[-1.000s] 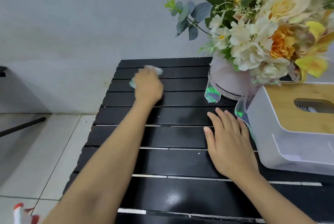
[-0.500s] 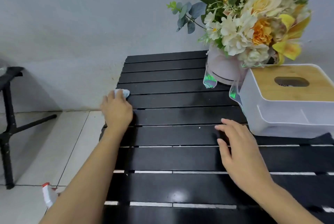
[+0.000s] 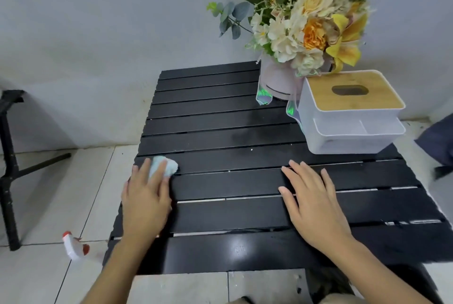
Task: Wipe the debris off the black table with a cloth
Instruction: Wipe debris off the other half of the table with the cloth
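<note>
**Left hand pressing cloth at table's left edge**

The left hand (image 3: 144, 202) is lying palm-down near the left edge of the black table (image 3: 220, 112), fingers spread flat over a pale blue cloth (image 3: 163, 166). It is pressing the cloth onto the slats rather than gripping it; the crumpled end is sticking out past the fingertips, on the slat just ahead of the hand.

The right hand (image 3: 316, 208) is resting flat and empty on the slats to the right of centre, fingers apart, well away from the cloth.

A few small white specks (image 3: 251, 149) are sitting on the slats between the hands and the far end; they are too small to identify.

At the far right corner, a flower arrangement (image 3: 304, 17) in a pale pink wrapped pot is standing just beside a white tissue box (image 3: 348, 129) with a wooden lid. The box is sitting on the right side of the table, ahead of the right hand.

On the tiled floor left of the table, a red-and-white spray nozzle (image 3: 73, 246) is showing. A black metal stand (image 3: 8, 169) is standing at the far left by the wall.
</note>
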Demonstrator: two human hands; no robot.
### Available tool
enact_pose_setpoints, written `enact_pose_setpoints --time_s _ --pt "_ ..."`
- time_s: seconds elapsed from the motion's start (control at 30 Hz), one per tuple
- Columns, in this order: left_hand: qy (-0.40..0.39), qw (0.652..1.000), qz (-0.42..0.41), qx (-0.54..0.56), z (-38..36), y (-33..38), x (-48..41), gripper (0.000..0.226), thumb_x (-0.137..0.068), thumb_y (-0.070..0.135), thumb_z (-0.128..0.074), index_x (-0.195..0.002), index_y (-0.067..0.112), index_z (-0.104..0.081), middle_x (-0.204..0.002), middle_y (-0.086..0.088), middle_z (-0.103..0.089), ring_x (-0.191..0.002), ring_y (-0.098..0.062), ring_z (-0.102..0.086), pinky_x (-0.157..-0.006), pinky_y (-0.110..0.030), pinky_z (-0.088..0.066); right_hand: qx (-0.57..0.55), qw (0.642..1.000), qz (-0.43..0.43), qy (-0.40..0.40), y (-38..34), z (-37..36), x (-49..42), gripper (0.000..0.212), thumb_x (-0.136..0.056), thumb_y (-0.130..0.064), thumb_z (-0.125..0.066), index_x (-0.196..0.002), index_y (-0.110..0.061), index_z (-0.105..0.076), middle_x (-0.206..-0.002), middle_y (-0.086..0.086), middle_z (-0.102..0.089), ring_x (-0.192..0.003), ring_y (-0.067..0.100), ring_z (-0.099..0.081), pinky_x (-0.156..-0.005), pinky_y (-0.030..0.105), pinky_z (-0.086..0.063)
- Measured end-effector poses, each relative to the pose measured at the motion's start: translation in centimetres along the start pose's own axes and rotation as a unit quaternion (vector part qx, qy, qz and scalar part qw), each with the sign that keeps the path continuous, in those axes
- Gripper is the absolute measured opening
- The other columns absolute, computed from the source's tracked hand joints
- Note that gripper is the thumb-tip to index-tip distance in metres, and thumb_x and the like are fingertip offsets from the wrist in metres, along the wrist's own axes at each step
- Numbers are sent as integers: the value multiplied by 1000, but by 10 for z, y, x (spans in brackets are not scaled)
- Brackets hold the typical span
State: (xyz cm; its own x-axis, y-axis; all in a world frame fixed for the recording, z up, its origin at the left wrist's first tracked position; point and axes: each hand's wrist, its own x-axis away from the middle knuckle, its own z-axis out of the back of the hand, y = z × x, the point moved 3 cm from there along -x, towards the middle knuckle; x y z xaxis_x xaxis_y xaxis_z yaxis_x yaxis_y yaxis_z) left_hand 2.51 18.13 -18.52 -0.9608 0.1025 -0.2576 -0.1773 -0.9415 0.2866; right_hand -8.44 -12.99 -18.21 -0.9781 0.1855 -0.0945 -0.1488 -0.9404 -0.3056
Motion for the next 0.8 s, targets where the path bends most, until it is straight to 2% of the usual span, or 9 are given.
enact_pose_setpoints --time_s 0.1,0.2,0.3,0.4,0.47,0.53,0.63,0.73,0.8 --pt "27 993 113 -23 -15 -3 -54 43 -92 27 -32 -123 11 -56 -124 -19 -54 -102 -40 -47 -86 -47 -40 13 1000 -1 -1 -4 -2 -5 57 -99 -43 -18 -143 -19 -45 -151 0 -40 -144 20 -29 -120 49 -15" --pt "-5 992 114 -57 -39 55 -92 32 -92 19 -39 -120 11 -52 -124 -17 -52 -103 -39 -45 -83 -46 -37 -3 1000 3 8 -3 -2 -3 54 -99 -40 -22 -140 -16 -48 -148 1 -43 -142 21 -31 -121 48 -14" --pt "-36 996 -3 -80 -64 139 -95 36 -90 19 -40 -126 18 -46 -130 -9 -48 -111 -34 -44 -86 -41 -35 -112 992 -4 58 2 1 -4 36 -102 -23 -36 -130 -12 -55 -139 2 -51 -134 16 -41 -120 37 -16" --pt "-90 984 -154 5 -74 207 -33 43 -91 16 -40 -133 16 -44 -144 -9 -40 -127 -40 -37 -104 -46 -31 -274 946 -75 159 16 20 6 27 -96 5 -46 -113 -7 -63 -119 2 -60 -115 18 -54 -105 15 -31" --pt "-149 952 -258 74 -60 218 26 44 -95 15 -41 -138 15 -44 -151 -9 -36 -137 -40 -29 -114 -48 -22 -277 933 -103 205 29 34 21 30 -92 12 -46 -105 -7 -65 -110 1 -62 -106 20 -58 -97 15 -37" --pt "-176 926 -317 104 -38 195 64 43 -100 21 -39 -142 23 -42 -155 0 -32 -144 -29 -22 -119 -40 -14 -240 941 -102 213 52 44 38 28 -92 7 -45 -105 -8 -65 -109 2 -63 -106 22 -58 -97 24 -38" --pt "-126 953 -246 121 -10 118 74 41 -101 34 -34 -140 31 -46 -152 6 -37 -143 -18 -27 -117 -37 -20 -113 972 -120 165 95 54 59 31 -93 -15 -43 -118 -11 -61 -126 6 -60 -120 25 -51 -109 44 -31" --pt "-15 994 -81 69 6 36 38 32 -98 29 -34 -123 26 -54 -131 -5 -56 -119 -32 -50 -98 -45 -40 17 981 -167 95 121 51 71 40 -101 -31 -43 -136 -14 -52 -146 7 -46 -139 27 -35 -113 56 -18" --pt "21 998 51 23 3 15 6 32 -95 29 -31 -114 20 -56 -118 -10 -58 -103 -35 -51 -88 -46 -43 53 982 -163 76 124 44 73 49 -102 -38 -32 -140 -12 -50 -149 10 -44 -141 30 -33 -113 57 -19"
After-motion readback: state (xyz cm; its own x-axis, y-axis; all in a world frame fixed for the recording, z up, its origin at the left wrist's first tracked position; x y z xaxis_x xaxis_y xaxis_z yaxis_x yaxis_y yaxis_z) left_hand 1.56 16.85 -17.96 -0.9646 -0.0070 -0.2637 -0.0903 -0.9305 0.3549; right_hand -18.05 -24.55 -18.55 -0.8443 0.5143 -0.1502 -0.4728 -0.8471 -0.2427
